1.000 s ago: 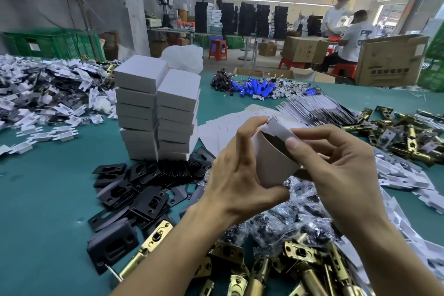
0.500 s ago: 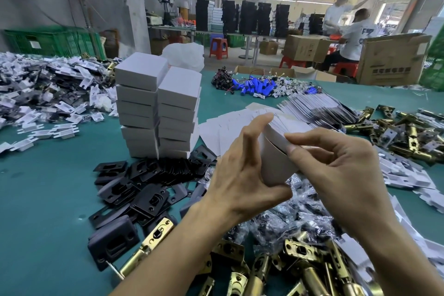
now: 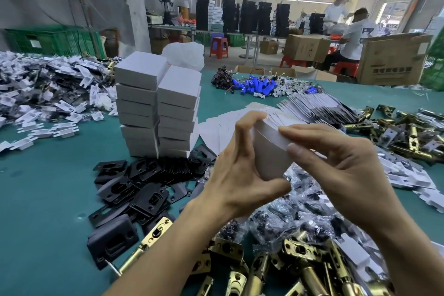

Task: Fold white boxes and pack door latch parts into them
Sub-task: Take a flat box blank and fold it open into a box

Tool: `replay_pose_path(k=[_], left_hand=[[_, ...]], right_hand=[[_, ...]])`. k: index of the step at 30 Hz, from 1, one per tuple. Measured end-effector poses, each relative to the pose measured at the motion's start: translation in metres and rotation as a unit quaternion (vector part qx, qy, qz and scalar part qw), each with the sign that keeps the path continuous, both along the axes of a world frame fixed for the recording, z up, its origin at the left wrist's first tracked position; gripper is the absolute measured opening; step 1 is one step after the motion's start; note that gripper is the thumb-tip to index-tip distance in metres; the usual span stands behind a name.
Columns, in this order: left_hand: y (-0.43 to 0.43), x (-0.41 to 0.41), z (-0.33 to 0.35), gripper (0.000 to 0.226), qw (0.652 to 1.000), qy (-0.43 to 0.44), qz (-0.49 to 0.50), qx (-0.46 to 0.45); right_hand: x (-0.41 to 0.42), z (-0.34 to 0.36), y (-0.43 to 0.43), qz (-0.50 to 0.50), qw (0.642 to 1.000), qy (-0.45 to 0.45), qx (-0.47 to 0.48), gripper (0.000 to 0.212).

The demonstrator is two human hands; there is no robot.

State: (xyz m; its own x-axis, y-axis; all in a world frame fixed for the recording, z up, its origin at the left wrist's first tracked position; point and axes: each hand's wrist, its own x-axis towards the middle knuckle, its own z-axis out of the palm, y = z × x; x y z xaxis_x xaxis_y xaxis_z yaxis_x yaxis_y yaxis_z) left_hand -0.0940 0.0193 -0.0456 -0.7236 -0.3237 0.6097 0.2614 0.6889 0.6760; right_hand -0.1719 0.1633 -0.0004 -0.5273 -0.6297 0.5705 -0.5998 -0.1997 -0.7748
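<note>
Centre frame, we hold the white box (image 3: 271, 154) above the green table (image 3: 43, 211). Our left hand (image 3: 240, 175) curls round its left side, thumb beneath, and our right hand (image 3: 341, 170) pinches the top edge. Folded boxes (image 3: 158, 106) are stacked left of centre, with black plates (image 3: 144, 182) below them and brass latches (image 3: 276, 269) along the bottom.

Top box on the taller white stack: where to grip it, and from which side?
Take the top box from above, thumb on its near face and fingers over the far edge. It is closed, lies flat, and its near face is bare. Its right side sits close against the shorter stack, so a left-to-right pinch looks cramped. Lifting straight up should spare the boxes below.
</note>
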Motion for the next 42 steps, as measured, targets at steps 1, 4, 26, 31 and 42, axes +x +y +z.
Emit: replay_pose_path(k=[1,4,26,31,42], left_hand=[[0.000,0.000,0.001,0.081,1.000,0.003,-0.014,0.020],[0.000,0.000,0.003,0.078,0.997,0.012,-0.041,0.066],[-0.003,0.001,0.006,0.066,1.000,-0.005,-0.024,0.011],[-0.005,0.001,0.008,0.062,0.999,-0.017,-0.034,0.034],[-0.009,0.002,0.004,0.067,0.998,-0.050,-0.021,-0.022]], right_hand=[[0.001,0.000,0.000,0.005,1.000,-0.013,-0.022,0.029],[0.002,-0.006,-0.002,0.002,0.997,-0.030,-0.074,0.034],[0.010,-0.010,-0.011,-0.111,0.987,0.058,-0.105,0.011],[0.003,-0.008,-0.007,-0.063,0.994,0.043,-0.078,0.022],[-0.001,-0.008,-0.003,-0.033,0.997,-0.019,-0.065,0.013]])
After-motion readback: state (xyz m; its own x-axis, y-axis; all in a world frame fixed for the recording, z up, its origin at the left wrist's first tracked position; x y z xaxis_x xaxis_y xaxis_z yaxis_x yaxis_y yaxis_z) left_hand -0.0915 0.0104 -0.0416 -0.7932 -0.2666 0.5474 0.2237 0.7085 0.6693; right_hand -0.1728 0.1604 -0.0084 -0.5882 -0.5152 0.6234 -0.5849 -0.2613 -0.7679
